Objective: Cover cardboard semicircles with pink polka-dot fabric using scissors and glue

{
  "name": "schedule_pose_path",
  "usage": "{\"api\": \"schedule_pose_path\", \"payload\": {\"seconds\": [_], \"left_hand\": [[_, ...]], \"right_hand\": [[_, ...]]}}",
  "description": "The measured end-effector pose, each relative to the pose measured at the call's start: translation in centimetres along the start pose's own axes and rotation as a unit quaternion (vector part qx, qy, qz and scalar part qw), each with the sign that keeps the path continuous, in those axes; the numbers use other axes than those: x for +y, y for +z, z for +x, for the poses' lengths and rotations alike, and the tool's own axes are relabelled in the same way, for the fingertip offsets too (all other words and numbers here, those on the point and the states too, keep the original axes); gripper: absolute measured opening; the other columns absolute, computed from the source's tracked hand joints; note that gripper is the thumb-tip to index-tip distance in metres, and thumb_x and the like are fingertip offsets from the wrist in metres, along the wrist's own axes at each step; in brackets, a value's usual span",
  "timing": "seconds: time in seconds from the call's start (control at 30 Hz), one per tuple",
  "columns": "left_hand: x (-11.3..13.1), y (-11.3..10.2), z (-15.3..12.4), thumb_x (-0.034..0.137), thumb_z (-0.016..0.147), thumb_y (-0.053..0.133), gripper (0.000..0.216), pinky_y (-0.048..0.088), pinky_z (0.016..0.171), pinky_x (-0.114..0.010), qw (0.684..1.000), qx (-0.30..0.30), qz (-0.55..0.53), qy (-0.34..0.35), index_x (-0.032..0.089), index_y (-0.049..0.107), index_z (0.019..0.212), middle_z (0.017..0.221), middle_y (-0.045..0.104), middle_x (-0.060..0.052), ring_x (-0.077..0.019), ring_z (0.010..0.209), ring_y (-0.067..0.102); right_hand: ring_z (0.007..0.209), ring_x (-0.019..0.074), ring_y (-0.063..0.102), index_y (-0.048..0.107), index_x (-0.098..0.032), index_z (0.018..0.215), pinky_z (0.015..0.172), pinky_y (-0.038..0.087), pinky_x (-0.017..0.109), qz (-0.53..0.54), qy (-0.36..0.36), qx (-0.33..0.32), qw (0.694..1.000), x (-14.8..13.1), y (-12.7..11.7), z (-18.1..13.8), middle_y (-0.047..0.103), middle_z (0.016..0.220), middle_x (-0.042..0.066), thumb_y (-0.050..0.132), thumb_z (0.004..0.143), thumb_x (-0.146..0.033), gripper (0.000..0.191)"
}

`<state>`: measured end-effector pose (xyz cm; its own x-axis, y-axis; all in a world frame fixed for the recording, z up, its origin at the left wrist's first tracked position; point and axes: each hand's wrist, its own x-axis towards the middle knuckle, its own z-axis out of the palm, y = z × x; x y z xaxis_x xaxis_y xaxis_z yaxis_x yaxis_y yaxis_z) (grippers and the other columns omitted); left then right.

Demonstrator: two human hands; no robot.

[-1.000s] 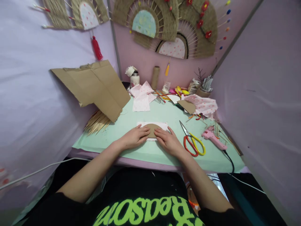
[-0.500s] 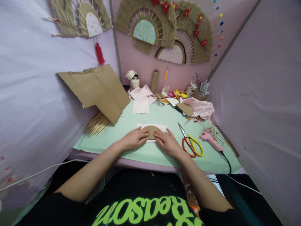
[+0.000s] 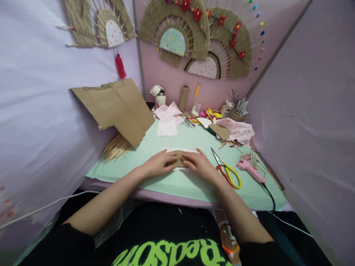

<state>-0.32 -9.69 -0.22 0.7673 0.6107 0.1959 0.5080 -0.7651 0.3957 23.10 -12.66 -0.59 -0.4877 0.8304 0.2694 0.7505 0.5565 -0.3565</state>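
Card sits at the table's near middle, on a white sheet; left hand and right hand touch its ends, pinching or not I cannot tell; lining up seems the step, and next needs a steady touch.

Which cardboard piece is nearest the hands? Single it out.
The small cardboard piece between the left hand and right hand. The large cardboard sheet is farther left; the other cardboard cutout lies farther back, by the pink spotted fabric.
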Motion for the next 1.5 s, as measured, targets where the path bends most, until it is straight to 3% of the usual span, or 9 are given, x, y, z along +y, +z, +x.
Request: {"api": "schedule_pose_path", "payload": {"seconds": [0.13, 0.3, 0.53, 0.67, 0.87, 1.03, 1.27, 1.4, 1.5], "left_hand": [[-2.2, -1.9, 2.1, 0.036, 0.084, 0.050, 0.033, 0.040, 0.096, -0.039, 0.982, 0.095, 0.033, -0.161, 0.020, 0.061, 0.111, 0.116, 0.063, -0.010, -0.0236, 0.109, 0.056], [-3.9, -2.1, 4.2, 0.043, 0.077, 0.058, 0.033, 0.039, 0.088, -0.044, 0.949, -0.005, 0.086, -0.305, 0.018, 0.062, 0.097, 0.108, 0.062, -0.013, -0.0311, 0.105, 0.054], [-4.7, -0.6, 4.0, 0.028, 0.074, 0.056, 0.010, 0.040, 0.076, -0.030, 0.963, 0.001, -0.001, -0.271, 0.019, 0.059, 0.077, 0.092, 0.062, -0.007, -0.0224, 0.091, 0.055], [-4.5, -1.0, 4.0, 0.029, 0.078, 0.048, 0.012, 0.038, 0.068, -0.027, 0.953, 0.132, -0.145, -0.232, 0.019, 0.053, 0.080, 0.081, 0.060, -0.002, -0.0164, 0.075, 0.052], [-3.3, -1.4, 4.5, 0.032, 0.073, 0.056, 0.016, 0.033, 0.056, -0.023, 0.862, 0.229, -0.376, -0.251, 0.020, 0.046, 0.072, 0.061, 0.043, 0.006, -0.0106, 0.057, 0.041], [-3.0, -1.3, 4.4, 0.040, 0.063, 0.071, 0.035, 0.041, 0.055, -0.024, 0.743, 0.178, -0.574, -0.295, 0.017, 0.054, 0.084, 0.070, 0.056, 0.002, -0.0121, 0.060, 0.054], [-2.8, -1.3, 4.3, 0.031, 0.055, 0.080, 0.077, 0.041, 0.096, -0.037, 0.853, 0.181, -0.454, -0.182, 0.020, 0.053, 0.127, 0.131, 0.055, -0.010, -0.0281, 0.118, 0.051], [-2.3, -1.7, 4.1, 0.035, 0.063, 0.076, 0.075, 0.031, 0.106, -0.037, 0.891, 0.220, -0.374, -0.131, 0.020, 0.049, 0.132, 0.142, 0.045, -0.010, -0.0283, 0.131, 0.038], [-1.9, -1.7, 4.0, 0.036, 0.067, 0.073, 0.072, 0.030, 0.108, -0.037, 0.900, 0.232, -0.350, -0.116, 0.020, 0.049, 0.133, 0.141, 0.045, -0.010, -0.0280, 0.133, 0.037]], "right_hand": [[0.107, 0.0203, 0.057, 0.058, -0.018, 0.116, 0.094, 0.038, 0.035, -0.042, 0.135, 0.024, 0.990, 2.4, -1.2, 3.2, 0.062, 0.118, 0.011, 0.045, 0.090, -0.029, 0.031], [0.095, 0.0239, 0.058, 0.063, -0.017, 0.096, 0.078, 0.040, 0.033, -0.079, 0.261, -0.074, 0.959, 4.3, -0.6, 4.9, 0.064, 0.103, 0.013, 0.055, 0.081, -0.028, 0.021], [0.087, 0.0187, 0.056, 0.057, -0.019, 0.082, 0.073, 0.036, 0.028, -0.038, 0.245, -0.060, 0.967, 4.1, 0.3, 4.5, 0.064, 0.092, 0.006, 0.048, 0.083, -0.027, 0.011], [0.072, 0.0140, 0.051, 0.048, -0.021, 0.082, 0.063, 0.036, 0.024, 0.121, 0.234, 0.058, 0.963, 3.9, 0.1, 4.6, 0.058, 0.079, 0.000, 0.037, 0.087, -0.031, 0.016], [0.058, 0.0131, 0.041, 0.047, -0.023, 0.075, 0.054, 0.033, 0.024, 0.357, 0.285, 0.175, 0.872, 3.2, 0.4, 4.8, 0.044, 0.061, -0.006, 0.047, 0.079, -0.038, 0.016], [0.049, 0.0116, 0.038, 0.047, -0.023, 0.071, 0.047, 0.030, 0.024, 0.487, 0.341, 0.171, 0.786, 2.8, 0.4, 5.2, 0.041, 0.053, -0.008, 0.053, 0.072, -0.035, 0.013], [0.051, 0.0119, 0.049, 0.052, -0.023, 0.083, 0.048, 0.037, 0.023, 0.556, 0.284, 0.125, 0.771, 1.6, -0.6, 4.6, 0.053, 0.061, -0.006, 0.061, 0.070, -0.042, 0.025], [0.070, 0.0160, 0.060, 0.049, -0.026, 0.118, 0.062, 0.046, 0.027, 0.528, 0.183, 0.093, 0.824, 0.9, -1.0, 4.3, 0.064, 0.081, -0.003, 0.073, 0.063, -0.036, 0.060], [0.067, 0.0158, 0.057, 0.051, -0.025, 0.123, 0.062, 0.045, 0.027, 0.451, 0.160, 0.125, 0.869, 0.7, -0.9, 4.3, 0.063, 0.076, -0.003, 0.073, 0.065, -0.033, 0.062]]}}
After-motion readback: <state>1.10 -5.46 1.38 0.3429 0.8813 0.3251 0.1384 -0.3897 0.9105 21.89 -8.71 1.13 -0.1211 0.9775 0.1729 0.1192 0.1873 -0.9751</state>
